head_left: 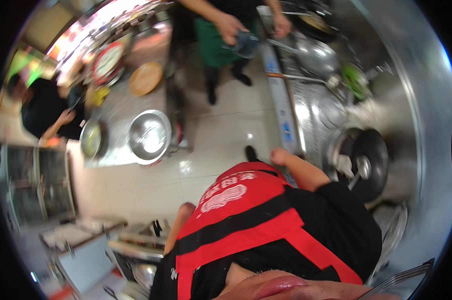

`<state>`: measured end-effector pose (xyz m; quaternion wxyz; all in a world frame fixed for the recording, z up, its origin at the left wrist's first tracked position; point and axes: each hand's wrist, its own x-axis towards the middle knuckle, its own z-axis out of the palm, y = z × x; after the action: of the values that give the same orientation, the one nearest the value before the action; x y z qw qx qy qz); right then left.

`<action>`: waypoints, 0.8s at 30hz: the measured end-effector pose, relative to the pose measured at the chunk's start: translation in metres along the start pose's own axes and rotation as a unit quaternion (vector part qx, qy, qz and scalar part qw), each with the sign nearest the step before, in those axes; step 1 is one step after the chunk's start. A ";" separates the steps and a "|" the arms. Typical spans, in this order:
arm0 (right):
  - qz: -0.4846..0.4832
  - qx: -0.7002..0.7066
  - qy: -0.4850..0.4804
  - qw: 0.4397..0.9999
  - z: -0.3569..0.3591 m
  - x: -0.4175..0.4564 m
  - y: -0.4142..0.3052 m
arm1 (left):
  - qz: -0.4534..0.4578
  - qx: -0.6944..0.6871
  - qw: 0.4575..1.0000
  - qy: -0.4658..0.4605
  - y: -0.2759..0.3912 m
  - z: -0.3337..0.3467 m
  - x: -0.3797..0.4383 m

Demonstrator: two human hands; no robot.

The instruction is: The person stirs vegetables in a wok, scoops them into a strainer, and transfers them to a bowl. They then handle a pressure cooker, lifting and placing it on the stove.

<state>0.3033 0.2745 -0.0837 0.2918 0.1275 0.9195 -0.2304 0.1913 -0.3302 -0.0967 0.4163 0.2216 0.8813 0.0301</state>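
Note:
My right hand (280,156) hangs by my red apron (226,191), beside the front edge of the steel cooking counter (304,120). Its fingers look curled in, and nothing shows in it. A dark wok (374,150) with a metal ladle (364,167) resting in it stands to the right of that arm. Next to the ladle is a crumpled white cloth-like thing (345,166). My left hand (187,207) is at the apron's left side, mostly hidden by my forearm and the apron, so its fingers cannot be made out. A wide steel basin (150,137) sits on the table ahead of it.
Ahead in the aisle, a person in a green apron (211,43) holds a dark container (245,44). On the counter lie a large strainer (316,58), a wooden-handled tool (295,76) and green vegetables (355,82). The left table (113,108) carries an orange round tray (146,78). Another person (48,107) stands beyond it.

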 end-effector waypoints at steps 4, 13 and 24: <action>0.122 0.446 0.130 0.877 -0.013 -0.003 0.018 | 0.069 0.124 0.990 0.020 -0.007 -0.027 0.024; 0.172 0.486 0.733 0.444 -0.229 -0.039 0.238 | 0.063 0.181 0.981 0.021 0.046 -0.081 0.049; 0.476 0.555 0.481 0.483 -0.281 -0.059 0.356 | -0.121 -0.056 0.991 0.028 0.138 -0.155 0.083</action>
<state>0.3478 0.7150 0.0303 -0.2628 0.7724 0.3956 -0.4216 0.0798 -0.1515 -0.0231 0.4041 0.0884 0.9098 0.0347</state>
